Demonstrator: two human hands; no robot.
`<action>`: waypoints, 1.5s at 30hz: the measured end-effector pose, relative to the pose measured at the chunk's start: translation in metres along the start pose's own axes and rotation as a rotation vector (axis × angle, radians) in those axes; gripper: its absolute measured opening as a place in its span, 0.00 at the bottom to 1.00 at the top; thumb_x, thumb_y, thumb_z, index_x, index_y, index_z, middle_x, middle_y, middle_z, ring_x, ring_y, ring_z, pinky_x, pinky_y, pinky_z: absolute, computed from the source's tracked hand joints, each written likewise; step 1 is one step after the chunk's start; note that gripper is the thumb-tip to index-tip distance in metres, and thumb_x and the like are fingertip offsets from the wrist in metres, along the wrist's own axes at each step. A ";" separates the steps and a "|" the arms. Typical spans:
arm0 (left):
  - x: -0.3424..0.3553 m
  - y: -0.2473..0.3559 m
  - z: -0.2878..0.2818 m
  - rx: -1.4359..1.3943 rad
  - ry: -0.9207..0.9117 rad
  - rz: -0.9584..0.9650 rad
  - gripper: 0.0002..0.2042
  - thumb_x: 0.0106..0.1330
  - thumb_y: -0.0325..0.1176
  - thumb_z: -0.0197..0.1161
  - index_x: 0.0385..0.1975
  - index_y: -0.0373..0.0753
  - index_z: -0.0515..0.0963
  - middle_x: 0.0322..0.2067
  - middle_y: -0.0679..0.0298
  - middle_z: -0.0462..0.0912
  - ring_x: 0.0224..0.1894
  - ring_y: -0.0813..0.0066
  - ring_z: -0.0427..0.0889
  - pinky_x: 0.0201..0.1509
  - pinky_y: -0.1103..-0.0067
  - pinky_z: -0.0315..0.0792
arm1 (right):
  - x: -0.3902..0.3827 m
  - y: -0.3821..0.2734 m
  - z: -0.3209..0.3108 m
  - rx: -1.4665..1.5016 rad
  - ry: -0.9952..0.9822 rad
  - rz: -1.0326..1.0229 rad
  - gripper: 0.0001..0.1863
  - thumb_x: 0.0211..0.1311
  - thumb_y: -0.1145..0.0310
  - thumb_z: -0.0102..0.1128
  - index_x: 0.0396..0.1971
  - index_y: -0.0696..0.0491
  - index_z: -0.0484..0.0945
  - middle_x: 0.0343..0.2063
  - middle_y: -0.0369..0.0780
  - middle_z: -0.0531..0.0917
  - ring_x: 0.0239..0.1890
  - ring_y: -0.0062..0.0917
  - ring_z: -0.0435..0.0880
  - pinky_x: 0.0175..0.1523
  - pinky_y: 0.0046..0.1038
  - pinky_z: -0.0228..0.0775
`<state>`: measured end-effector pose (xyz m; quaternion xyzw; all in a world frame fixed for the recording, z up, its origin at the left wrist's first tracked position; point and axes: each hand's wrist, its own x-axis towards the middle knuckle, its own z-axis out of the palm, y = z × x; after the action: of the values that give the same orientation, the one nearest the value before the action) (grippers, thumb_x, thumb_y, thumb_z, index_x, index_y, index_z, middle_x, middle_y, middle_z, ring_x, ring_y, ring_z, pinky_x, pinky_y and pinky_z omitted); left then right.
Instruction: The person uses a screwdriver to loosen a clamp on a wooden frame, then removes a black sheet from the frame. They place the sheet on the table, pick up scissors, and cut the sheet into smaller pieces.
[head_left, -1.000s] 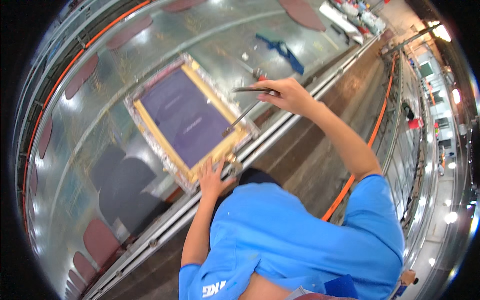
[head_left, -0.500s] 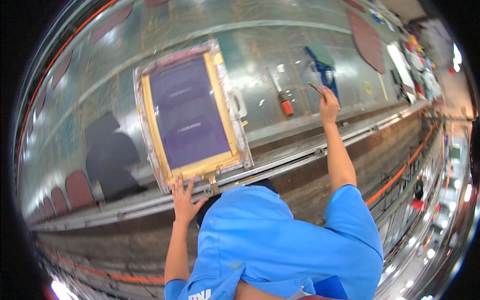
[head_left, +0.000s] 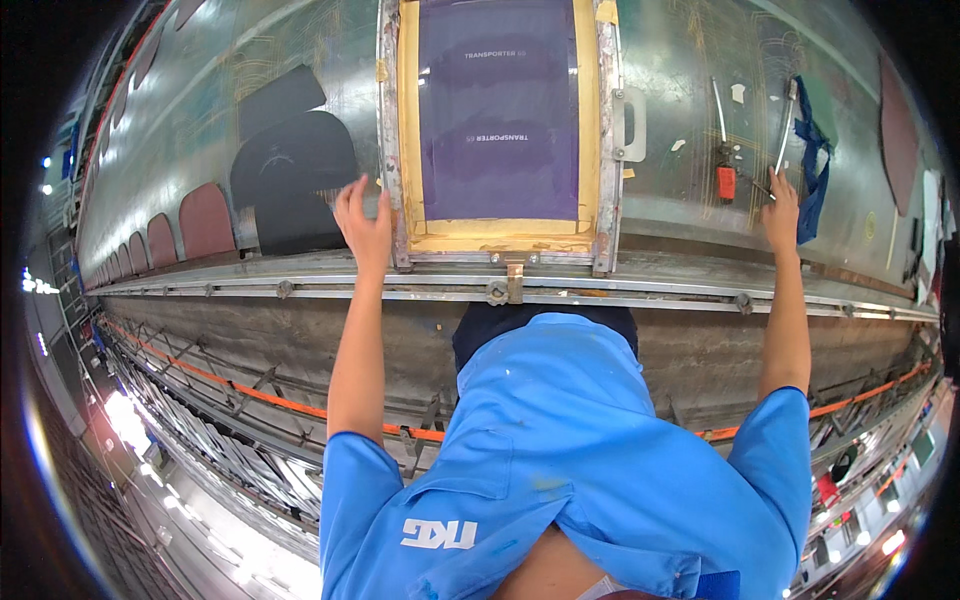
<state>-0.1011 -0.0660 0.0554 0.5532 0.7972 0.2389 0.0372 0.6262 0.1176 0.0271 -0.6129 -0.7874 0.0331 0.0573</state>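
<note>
Directly ahead lies a screen printing frame [head_left: 607, 150] with purple mesh [head_left: 498, 170] bordered by yellowish tape. My left hand [head_left: 362, 225] is beside its left edge, fingers spread and holding nothing. On the right, my right hand [head_left: 782, 212] has its fingers closed around the near end of a slim, shiny rod-like tool [head_left: 785, 135]. The tool's exact kind is unclear. A crumpled blue cloth [head_left: 812, 165] lies just right of that hand. Farther left is a tool with a red handle [head_left: 726, 183] and a thin shaft.
Dark grey flat pieces [head_left: 295, 170] lie left of the frame, with a row of maroon pieces [head_left: 205, 220] beyond. A metal rail [head_left: 400, 290] runs along the near table edge, and a metal clip [head_left: 515, 280] sits on it. A pale handle [head_left: 635, 125] juts from the frame's right side.
The view has turned and shifted, so the frame now appears upright and central. My left hand has come off the frame's near corner to its left side. My right hand still holds the slim tool.
</note>
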 end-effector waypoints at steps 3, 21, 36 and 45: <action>0.041 -0.011 0.027 0.028 0.031 0.016 0.25 0.61 0.46 0.70 0.55 0.42 0.79 0.59 0.55 0.72 0.62 0.54 0.68 0.65 0.62 0.61 | 0.010 -0.020 -0.005 -0.031 0.087 0.012 0.36 0.53 0.81 0.54 0.66 0.46 0.71 0.64 0.47 0.72 0.61 0.44 0.73 0.64 0.40 0.66; 0.084 -0.011 0.064 -0.016 0.108 0.120 0.25 0.49 0.49 0.77 0.42 0.37 0.86 0.67 0.57 0.66 0.66 0.56 0.65 0.66 0.58 0.52 | 0.102 -0.313 0.029 0.860 0.156 0.397 0.16 0.73 0.62 0.56 0.57 0.47 0.78 0.23 0.31 0.70 0.25 0.14 0.65 0.30 0.20 0.58; 0.082 -0.001 0.063 0.084 0.022 0.158 0.34 0.62 0.55 0.67 0.63 0.37 0.73 0.70 0.52 0.63 0.71 0.53 0.59 0.71 0.51 0.49 | 0.107 -0.303 0.039 0.396 0.137 0.224 0.18 0.70 0.63 0.60 0.57 0.48 0.79 0.35 0.40 0.79 0.37 0.27 0.76 0.45 0.28 0.68; 0.040 0.081 0.113 0.139 -0.270 0.359 0.40 0.69 0.60 0.53 0.72 0.34 0.59 0.74 0.49 0.53 0.77 0.49 0.49 0.73 0.40 0.36 | 0.053 -0.430 0.066 0.296 0.088 -0.129 0.38 0.67 0.53 0.59 0.70 0.59 0.61 0.72 0.48 0.61 0.74 0.42 0.57 0.76 0.49 0.44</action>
<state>-0.0093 0.0305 -0.0021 0.7143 0.6883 0.1102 0.0621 0.1909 0.0641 0.0165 -0.5468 -0.8084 0.1179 0.1834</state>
